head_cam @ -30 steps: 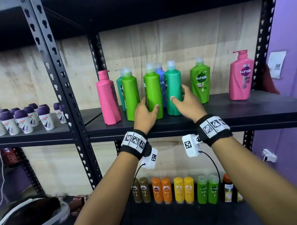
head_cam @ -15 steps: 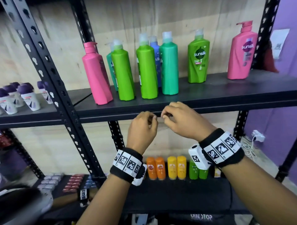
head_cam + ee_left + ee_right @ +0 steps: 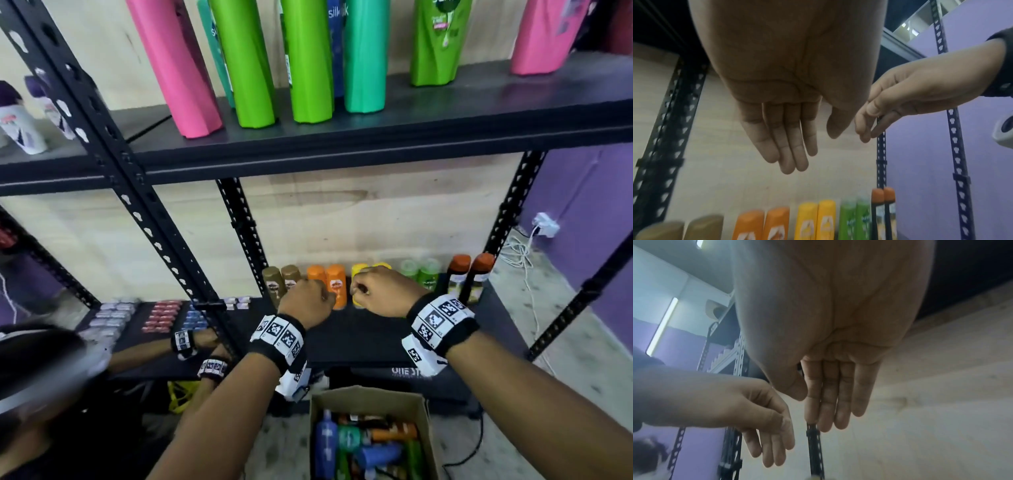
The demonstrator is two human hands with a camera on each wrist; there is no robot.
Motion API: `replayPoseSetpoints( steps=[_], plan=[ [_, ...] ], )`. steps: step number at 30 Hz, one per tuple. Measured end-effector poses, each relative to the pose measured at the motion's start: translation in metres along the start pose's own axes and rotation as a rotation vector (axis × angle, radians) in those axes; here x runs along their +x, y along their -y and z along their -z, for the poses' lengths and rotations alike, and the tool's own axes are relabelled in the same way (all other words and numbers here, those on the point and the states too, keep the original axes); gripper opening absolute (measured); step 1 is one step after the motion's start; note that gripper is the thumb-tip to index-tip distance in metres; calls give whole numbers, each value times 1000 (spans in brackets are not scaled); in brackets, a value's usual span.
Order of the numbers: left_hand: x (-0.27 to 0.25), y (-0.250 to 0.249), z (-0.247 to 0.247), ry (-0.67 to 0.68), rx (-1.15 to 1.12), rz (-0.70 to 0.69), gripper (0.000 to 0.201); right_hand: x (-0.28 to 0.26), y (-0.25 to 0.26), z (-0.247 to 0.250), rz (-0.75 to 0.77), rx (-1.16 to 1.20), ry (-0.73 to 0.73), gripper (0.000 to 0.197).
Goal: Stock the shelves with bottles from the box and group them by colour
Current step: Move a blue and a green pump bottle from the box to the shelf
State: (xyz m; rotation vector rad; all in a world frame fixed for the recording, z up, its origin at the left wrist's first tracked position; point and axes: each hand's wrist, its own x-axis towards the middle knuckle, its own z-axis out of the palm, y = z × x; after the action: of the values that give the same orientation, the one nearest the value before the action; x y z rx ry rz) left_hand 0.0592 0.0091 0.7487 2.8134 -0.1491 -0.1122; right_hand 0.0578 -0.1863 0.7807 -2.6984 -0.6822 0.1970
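Hanging side by side, palms down, the left hand (image 3: 306,303) and right hand (image 3: 383,293) were both released, fingers (image 3: 785,151) loosely extended, grasping nothing. Box (image 3: 368,399) of bottles (image 3: 325,442): below the wrists. Upper shelf (image 3: 376,137) of tall bottles (image 3: 310,61): above the hands. Small bottles (image 3: 334,284): just beyond the knuckles.

Purple wall (image 3: 579,219) — plywood backing (image 3: 342,219), speckled floor (image 3: 565,342).
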Motion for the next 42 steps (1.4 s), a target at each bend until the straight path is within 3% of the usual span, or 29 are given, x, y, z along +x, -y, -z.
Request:
replayPoseSetpoints(
  steps=[4,10,21,26,33,42],
  plan=[
    [-7,15,-43,38,90,78,45,-11,-12,-42,-71,13,130,20],
    [-27,36,-92,182,100,201,45,-34,-24,-98,-151,63,303,21],
    [-80,62,-179,444,77,322,47,-74,-41,-208,-243,30,592,27],
    [-93,73,-214,565,133,343,47,-81,-51,-241,-267,127,679,32],
    [-87,98,-266,688,128,428,54,-71,-72,-299,-297,132,787,37],
    [-53,144,-358,807,84,419,53,-47,-110,-399,-333,207,862,35]
  ],
)
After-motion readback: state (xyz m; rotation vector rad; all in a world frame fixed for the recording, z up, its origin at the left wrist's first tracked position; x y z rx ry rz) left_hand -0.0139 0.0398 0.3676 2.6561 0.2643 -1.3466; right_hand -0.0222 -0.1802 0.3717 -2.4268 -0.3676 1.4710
